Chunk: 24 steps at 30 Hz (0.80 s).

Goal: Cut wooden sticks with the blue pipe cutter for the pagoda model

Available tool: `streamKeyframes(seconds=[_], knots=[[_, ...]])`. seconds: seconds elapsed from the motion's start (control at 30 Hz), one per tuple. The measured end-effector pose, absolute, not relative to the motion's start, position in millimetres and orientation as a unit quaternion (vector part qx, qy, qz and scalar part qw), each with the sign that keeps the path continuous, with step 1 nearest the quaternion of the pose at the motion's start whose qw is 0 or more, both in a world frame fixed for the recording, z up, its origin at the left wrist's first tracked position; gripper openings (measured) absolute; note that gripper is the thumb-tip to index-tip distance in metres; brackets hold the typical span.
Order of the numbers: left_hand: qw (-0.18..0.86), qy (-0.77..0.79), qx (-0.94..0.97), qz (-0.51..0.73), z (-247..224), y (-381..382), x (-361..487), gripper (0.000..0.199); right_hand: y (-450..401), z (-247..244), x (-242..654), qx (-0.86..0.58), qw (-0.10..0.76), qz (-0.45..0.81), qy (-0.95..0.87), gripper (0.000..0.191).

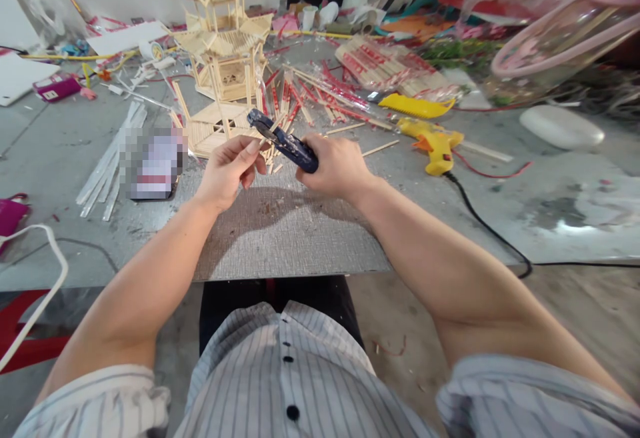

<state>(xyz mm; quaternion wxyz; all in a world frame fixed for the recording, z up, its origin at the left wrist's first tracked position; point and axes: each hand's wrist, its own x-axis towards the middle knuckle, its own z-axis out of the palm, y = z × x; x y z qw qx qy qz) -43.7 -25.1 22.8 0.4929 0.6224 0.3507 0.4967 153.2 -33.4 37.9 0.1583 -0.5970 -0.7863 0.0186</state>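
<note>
My right hand (334,163) is wrapped round the handles of a dark blue hand cutter (295,149), its jaws pointing up and to the left. Between the thumb and fingers of my left hand (231,168) is a thin wooden stick (277,125), which passes at the cutter's jaws. Whether the blade touches the stick I cannot tell. Just behind my hands, a flat wooden stick frame (213,121) with upright posts lies on the grey table (280,238). Short cut stick pieces (273,161) are scattered under the cutter.
A tiered pagoda model (220,31) stands behind the frame. Left are a phone (155,168) and clear glue sticks (113,158). Right are a yellow glue gun (433,145) with a black cord, a yellow-handled tool (417,105), a white oval object (561,126) and packaged chopsticks (380,68).
</note>
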Motion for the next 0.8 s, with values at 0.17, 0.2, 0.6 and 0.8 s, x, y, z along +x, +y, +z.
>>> streamKeyframes(seconds=[0.17,0.2,0.6,0.8], knots=[[0.479,0.343,0.629,0.508,20,-24,-42,0.039,-34,38,152,-0.594,0.149,0.008,-0.791,0.039],[0.473,0.345,0.628,0.513,20,-24,-42,0.04,-35,38,152,-0.594,0.144,0.005,-0.791,0.039],[0.316,0.385,0.687,0.529,21,-27,-42,0.034,-37,37,148,-0.606,0.116,-0.017,-0.787,0.038],[0.27,0.373,0.722,0.516,23,-29,-40,0.041,-26,25,153,-0.532,0.195,0.001,-0.824,0.056]])
